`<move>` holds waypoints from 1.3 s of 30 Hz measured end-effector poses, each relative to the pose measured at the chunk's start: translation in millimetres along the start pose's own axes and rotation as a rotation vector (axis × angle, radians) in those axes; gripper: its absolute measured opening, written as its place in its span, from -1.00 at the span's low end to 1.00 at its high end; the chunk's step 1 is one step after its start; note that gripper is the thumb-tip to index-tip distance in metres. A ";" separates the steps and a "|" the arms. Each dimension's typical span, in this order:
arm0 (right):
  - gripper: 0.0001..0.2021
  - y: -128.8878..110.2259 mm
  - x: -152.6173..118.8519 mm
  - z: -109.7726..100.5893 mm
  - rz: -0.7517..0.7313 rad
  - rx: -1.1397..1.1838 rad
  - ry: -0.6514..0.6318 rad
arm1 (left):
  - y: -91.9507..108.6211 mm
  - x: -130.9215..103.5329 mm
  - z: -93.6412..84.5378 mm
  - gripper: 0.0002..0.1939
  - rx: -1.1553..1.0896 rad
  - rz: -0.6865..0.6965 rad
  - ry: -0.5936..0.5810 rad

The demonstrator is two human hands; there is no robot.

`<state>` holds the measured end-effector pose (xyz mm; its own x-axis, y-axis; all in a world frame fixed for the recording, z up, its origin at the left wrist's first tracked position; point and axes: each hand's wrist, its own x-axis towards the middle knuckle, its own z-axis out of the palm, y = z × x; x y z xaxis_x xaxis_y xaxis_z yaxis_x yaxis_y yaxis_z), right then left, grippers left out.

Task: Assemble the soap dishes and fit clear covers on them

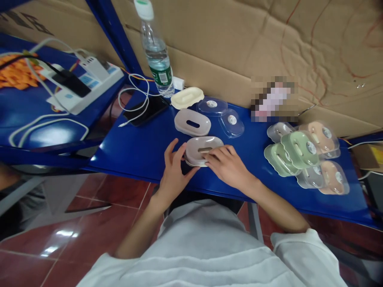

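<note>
1. The pinkish-grey soap dish (pixel 204 150) lies on the blue table (pixel 137 149), near its front edge and straight ahead of the person, with its long axis running left to right across the view, tilted slightly up toward the right.
2. The left hand (pixel 174 167) sits at the dish's left end, thumb and fingers curled around that end and touching it; the grip is narrow, closed on the rim.
3. The right hand (pixel 228 165) lies over the dish's near right side, fingers flat along the front edge and pressing it (whether the thumb goes underneath is hidden).
4. So the dish sits between the two hands, each at one end of the long axis; neither hand is clearly nearer, since both touch it.
5. Just behind lies a second pinkish-grey tray with a slot (pixel 192 122), then a cream tray (pixel 187 97), and to their right two clear lids (pixel 221 113).
6. Well apart on the right stands a cluster of lidded soap boxes (pixel 308 157), green and peach.
7. A water bottle (pixel 155 52) and a phone (pixel 146 110) stand at the back left.
</note>
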<state>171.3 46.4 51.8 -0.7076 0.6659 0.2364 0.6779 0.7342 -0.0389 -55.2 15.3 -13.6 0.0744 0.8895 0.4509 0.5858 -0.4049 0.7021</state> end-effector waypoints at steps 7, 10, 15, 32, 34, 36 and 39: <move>-0.62 18.9 -0.4 7.1 -0.066 0.227 -0.020 | -0.5 2.6 -2.5 -0.60 0.193 0.108 -0.120; -0.54 58.3 11.2 6.8 0.240 0.161 0.116 | 1.2 3.6 -2.8 -0.62 0.131 0.133 -0.154; -0.16 112.0 19.8 33.8 0.699 -0.037 0.115 | 4.8 3.2 -5.9 -0.51 0.085 0.130 -0.203; -0.39 34.0 -25.2 -5.5 -0.068 0.254 -0.144 | -6.5 -0.1 -6.0 -0.04 -0.262 -0.139 -0.259; -0.39 35.8 -22.8 -1.2 -0.084 0.245 -0.131 | -6.7 0.5 -6.8 -0.08 -0.229 -0.129 -0.271; -0.38 40.1 -25.2 1.5 -0.080 0.257 -0.107 | -6.1 0.9 -6.8 -0.12 -0.187 -0.118 -0.268; -0.37 46.3 -33.3 5.2 -0.069 0.254 -0.080 | -3.8 1.4 -7.0 -0.21 -0.131 -0.093 -0.277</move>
<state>225.3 58.9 37.1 -0.7710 0.6138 0.1698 0.5626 0.7813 -0.2702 -62.9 16.6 -11.8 0.2527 0.9406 0.2267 0.4926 -0.3267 0.8066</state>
